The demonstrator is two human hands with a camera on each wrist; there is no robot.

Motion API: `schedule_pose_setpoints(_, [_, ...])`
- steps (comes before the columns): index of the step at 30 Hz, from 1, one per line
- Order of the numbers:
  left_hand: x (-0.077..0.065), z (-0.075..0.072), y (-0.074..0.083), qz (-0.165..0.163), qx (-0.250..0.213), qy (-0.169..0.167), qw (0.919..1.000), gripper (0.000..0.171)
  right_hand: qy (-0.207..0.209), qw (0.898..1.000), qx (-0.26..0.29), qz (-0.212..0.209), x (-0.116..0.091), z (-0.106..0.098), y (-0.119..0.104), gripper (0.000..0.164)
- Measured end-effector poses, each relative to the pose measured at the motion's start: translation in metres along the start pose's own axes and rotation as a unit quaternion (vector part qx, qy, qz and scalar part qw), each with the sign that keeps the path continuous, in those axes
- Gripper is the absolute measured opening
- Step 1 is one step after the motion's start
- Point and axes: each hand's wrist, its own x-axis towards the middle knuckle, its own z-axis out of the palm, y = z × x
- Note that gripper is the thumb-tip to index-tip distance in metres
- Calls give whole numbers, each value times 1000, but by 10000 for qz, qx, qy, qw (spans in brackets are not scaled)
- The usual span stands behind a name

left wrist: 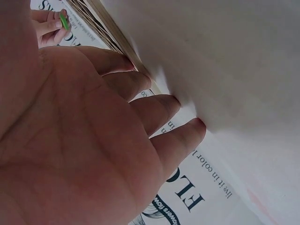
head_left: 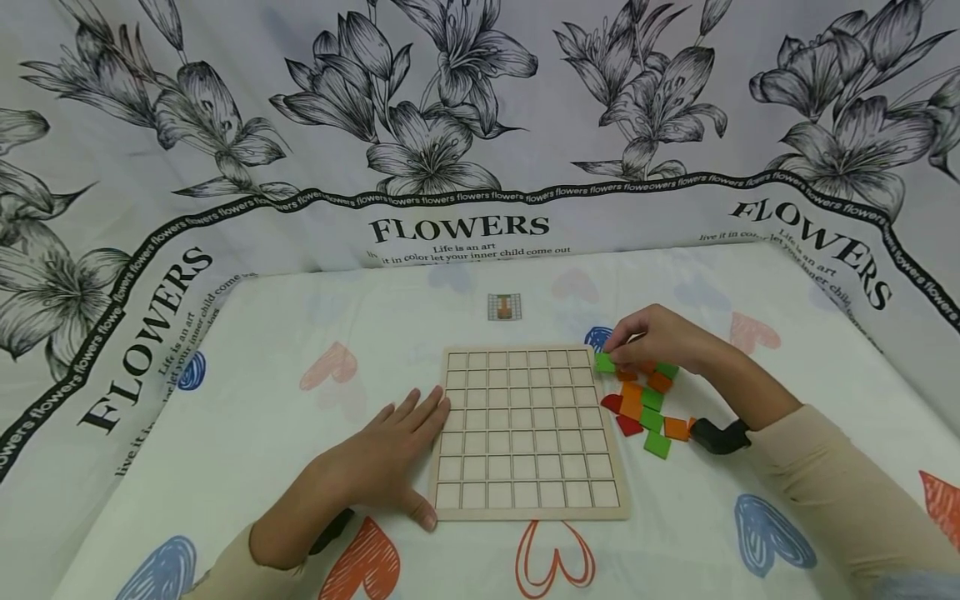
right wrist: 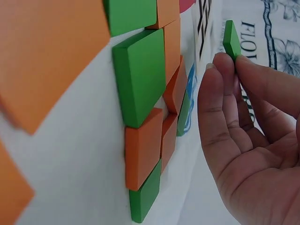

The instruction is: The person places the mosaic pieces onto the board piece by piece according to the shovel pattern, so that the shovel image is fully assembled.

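Note:
A pale wooden grid board [head_left: 531, 433] of square cells lies on the cloth in front of me, its cells bare. My left hand [head_left: 393, 454] rests spread at the board's left edge, fingertips at the frame and thumb near the lower left corner. Above the board's upper right corner, my right hand [head_left: 656, 337] pinches a green square tile [right wrist: 229, 40] between thumb and forefinger, raised off the cloth. Below that hand lie loose orange tiles [head_left: 632, 400], green tiles [head_left: 657, 444] and red pieces [head_left: 628, 425], beside the board's right edge.
A small printed picture card [head_left: 504, 307] lies beyond the board's far edge. White cloth with printed hearts [head_left: 330, 367] covers the table, and a flower-printed curtain [head_left: 457, 108] stands behind it. A black strap [head_left: 720, 436] hangs at the right wrist.

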Motion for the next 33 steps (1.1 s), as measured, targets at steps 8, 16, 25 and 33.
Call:
schedule_pose_setpoints(8, [0, -2, 1, 39, -98, 15, 9999, 136, -75, 9997, 238, -41, 13, 5, -5, 12])
schedule_pose_setpoints(16, [-2, 0, 1, 9, -3, -17, 10000, 136, -153, 9991, 383, -34, 25, 16, -10, 15])
schedule_pose_setpoints(25, [-2, 2, -1, 54, 14, -4, 10000, 136, -157, 9995, 280, 61, 38, 26, -19, 13])
schedule_pose_setpoints(33, [-3, -1, 0, 19, -43, 8, 10000, 136, -171, 9997, 144, 127, 51, 33, -28, 12])
